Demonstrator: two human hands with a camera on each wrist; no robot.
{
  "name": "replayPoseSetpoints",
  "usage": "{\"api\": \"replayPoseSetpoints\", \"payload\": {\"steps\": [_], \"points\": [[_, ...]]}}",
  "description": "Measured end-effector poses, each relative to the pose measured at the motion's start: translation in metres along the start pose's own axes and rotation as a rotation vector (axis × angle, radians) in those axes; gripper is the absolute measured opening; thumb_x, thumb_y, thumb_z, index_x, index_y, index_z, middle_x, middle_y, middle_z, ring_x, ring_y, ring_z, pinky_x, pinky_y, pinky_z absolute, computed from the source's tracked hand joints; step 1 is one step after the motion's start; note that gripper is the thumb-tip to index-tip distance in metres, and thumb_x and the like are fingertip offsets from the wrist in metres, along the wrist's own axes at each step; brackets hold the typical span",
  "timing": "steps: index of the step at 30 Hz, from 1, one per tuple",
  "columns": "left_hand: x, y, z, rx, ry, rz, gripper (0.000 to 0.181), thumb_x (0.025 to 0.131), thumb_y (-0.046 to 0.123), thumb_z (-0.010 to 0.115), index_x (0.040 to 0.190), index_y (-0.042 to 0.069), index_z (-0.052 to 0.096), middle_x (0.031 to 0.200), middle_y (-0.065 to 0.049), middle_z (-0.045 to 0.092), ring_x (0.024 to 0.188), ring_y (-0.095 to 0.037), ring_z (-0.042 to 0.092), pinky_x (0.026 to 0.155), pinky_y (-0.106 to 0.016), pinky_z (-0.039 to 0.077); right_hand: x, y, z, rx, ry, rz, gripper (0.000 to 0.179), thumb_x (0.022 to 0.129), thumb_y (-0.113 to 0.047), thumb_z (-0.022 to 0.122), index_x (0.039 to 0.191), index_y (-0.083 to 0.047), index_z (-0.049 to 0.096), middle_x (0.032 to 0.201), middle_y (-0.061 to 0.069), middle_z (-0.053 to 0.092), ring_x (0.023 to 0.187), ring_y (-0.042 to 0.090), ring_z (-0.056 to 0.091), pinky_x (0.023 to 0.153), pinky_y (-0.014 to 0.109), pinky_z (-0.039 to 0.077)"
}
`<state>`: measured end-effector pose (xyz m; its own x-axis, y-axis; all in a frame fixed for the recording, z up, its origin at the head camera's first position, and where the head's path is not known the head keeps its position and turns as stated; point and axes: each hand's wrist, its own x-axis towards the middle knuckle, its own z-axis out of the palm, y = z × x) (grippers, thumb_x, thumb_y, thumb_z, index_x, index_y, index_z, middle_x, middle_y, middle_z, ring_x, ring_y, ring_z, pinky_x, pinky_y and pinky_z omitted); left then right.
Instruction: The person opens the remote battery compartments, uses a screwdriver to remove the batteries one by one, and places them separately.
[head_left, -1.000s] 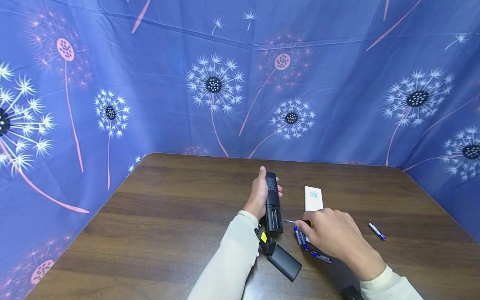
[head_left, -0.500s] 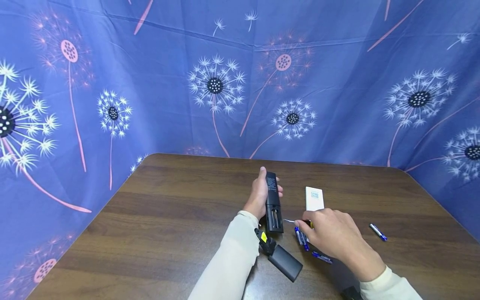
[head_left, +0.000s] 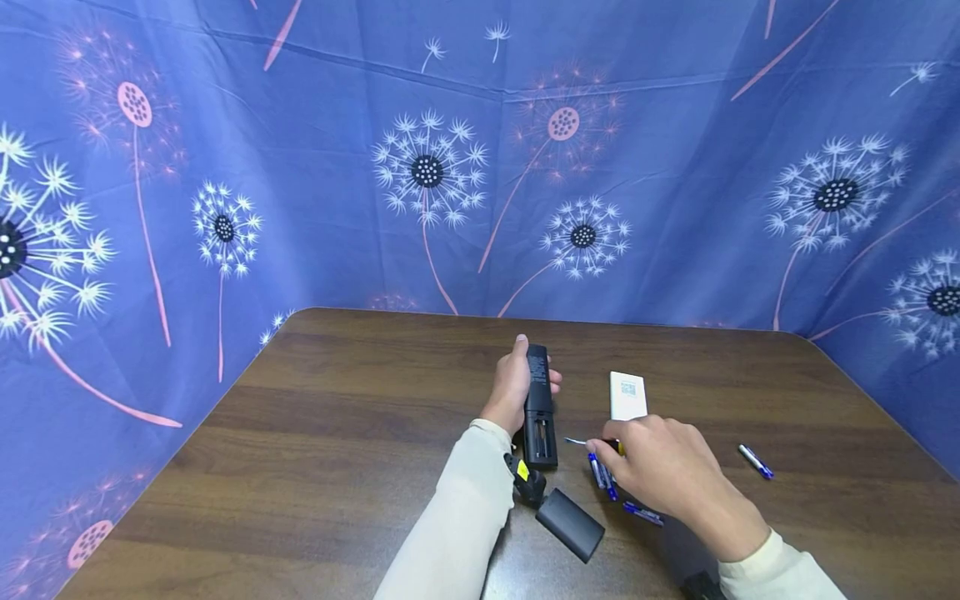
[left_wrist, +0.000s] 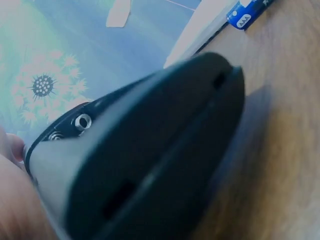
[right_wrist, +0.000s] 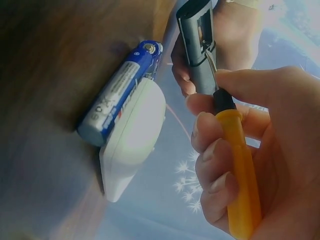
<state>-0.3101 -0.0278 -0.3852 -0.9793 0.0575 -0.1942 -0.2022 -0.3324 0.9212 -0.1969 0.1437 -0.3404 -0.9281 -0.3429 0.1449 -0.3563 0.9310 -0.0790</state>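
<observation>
My left hand (head_left: 511,385) grips a black remote control (head_left: 538,379), its back turned up and its battery compartment (head_left: 541,439) uncovered. Metal contacts (left_wrist: 83,121) show in that compartment in the left wrist view. My right hand (head_left: 667,462) holds a screwdriver (right_wrist: 238,172) with a yellow handle and black collar, fingers curled round the handle. The thin metal shaft (head_left: 576,441) points left toward the remote, with a small gap beside it in the head view. Below the remote, a black battery cover (head_left: 570,525) lies on the table.
Blue and white AAA batteries (head_left: 602,477) lie by my right hand, with another battery (head_left: 642,513) just below. A single battery (head_left: 755,462) lies farther right. A white rounded device (head_left: 627,396) with a printed code sits behind my right hand. Patterned blue cloth (head_left: 480,167) hangs behind the table (head_left: 322,417).
My left hand and the remote have shifted slightly left, widening the gap to the screwdriver. My right hand has stayed nearly still.
</observation>
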Motion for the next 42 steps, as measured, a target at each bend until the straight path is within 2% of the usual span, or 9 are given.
{"api": "replayPoseSetpoints", "payload": {"steps": [6,14,17,20,23,25,32,38,42], "points": [[0.000,0.002,-0.003,0.033,0.005,-0.031,0.066,0.108,0.047,0.028,0.123,-0.011,0.057,0.076,-0.014,0.072,0.056,-0.016,0.066,0.052,-0.032,0.054,0.000,0.002,-0.004,0.017,-0.009,0.007,0.019,0.095,-0.041,0.067,0.088,-0.025,0.074,0.063,-0.013,0.055,0.051,0.008,0.044,0.044,0.032,0.035],[0.003,0.001,-0.006,0.007,0.007,-0.014,0.058,0.109,0.042,0.030,0.143,-0.004,0.041,0.089,-0.023,0.073,0.061,-0.019,0.070,0.057,-0.035,0.057,-0.001,0.004,-0.008,0.031,-0.015,0.015,0.019,0.096,-0.040,0.067,0.091,-0.024,0.074,0.062,-0.013,0.055,0.052,0.008,0.043,0.043,0.031,0.034],[0.003,0.002,-0.006,-0.011,0.032,-0.002,0.052,0.109,0.040,0.033,0.132,-0.004,0.049,0.094,-0.023,0.071,0.067,-0.022,0.070,0.060,-0.034,0.056,-0.001,0.004,-0.007,0.031,-0.011,0.010,0.019,0.095,-0.040,0.067,0.092,-0.023,0.076,0.065,-0.013,0.058,0.052,0.007,0.043,0.043,0.031,0.034],[0.002,0.002,-0.006,0.058,0.102,0.032,0.044,0.107,0.040,0.038,0.100,0.001,0.059,0.090,-0.013,0.064,0.076,-0.019,0.061,0.070,-0.030,0.050,-0.003,0.004,-0.006,0.025,-0.006,0.006,0.020,0.095,-0.041,0.068,0.092,-0.023,0.076,0.065,-0.012,0.058,0.053,0.007,0.043,0.044,0.031,0.035],[0.003,0.001,-0.007,0.131,0.148,0.058,0.041,0.105,0.038,0.044,0.076,0.009,0.052,0.082,-0.005,0.051,0.077,-0.019,0.051,0.074,-0.030,0.043,-0.005,0.004,-0.006,0.018,0.003,0.004,0.019,0.094,-0.041,0.068,0.092,-0.023,0.076,0.064,-0.012,0.057,0.053,0.007,0.043,0.045,0.031,0.035],[0.003,0.001,-0.008,0.154,0.139,0.062,0.040,0.104,0.034,0.046,0.071,0.011,0.048,0.077,-0.004,0.049,0.072,-0.018,0.050,0.071,-0.030,0.044,-0.006,0.004,-0.006,0.015,0.010,0.004,0.019,0.094,-0.041,0.068,0.091,-0.024,0.075,0.063,-0.013,0.056,0.053,0.007,0.043,0.045,0.031,0.036],[0.005,0.003,-0.011,0.221,0.101,0.088,0.031,0.101,0.025,0.050,0.082,0.002,0.059,0.075,-0.006,0.054,0.062,-0.018,0.052,0.058,-0.029,0.047,-0.008,0.002,-0.007,-0.008,0.019,0.000,0.018,0.095,-0.042,0.067,0.084,-0.028,0.071,0.058,-0.014,0.048,0.052,0.006,0.043,0.045,0.033,0.036],[0.004,0.005,-0.013,0.308,0.102,0.113,0.026,0.098,0.019,0.053,0.083,0.000,0.062,0.077,-0.006,0.056,0.065,-0.018,0.053,0.060,-0.029,0.047,-0.008,0.000,-0.007,-0.018,-0.003,0.021,0.020,0.094,-0.043,0.068,0.092,-0.025,0.075,0.061,-0.014,0.054,0.053,0.006,0.044,0.045,0.032,0.037],[0.003,0.005,-0.014,0.337,0.106,0.117,0.022,0.095,0.013,0.055,0.095,-0.004,0.068,0.087,-0.007,0.061,0.073,-0.018,0.056,0.067,-0.030,0.048,-0.008,-0.001,-0.006,-0.022,-0.008,0.019,0.020,0.094,-0.042,0.068,0.090,-0.023,0.074,0.061,-0.012,0.054,0.053,0.007,0.043,0.044,0.032,0.036]]}}
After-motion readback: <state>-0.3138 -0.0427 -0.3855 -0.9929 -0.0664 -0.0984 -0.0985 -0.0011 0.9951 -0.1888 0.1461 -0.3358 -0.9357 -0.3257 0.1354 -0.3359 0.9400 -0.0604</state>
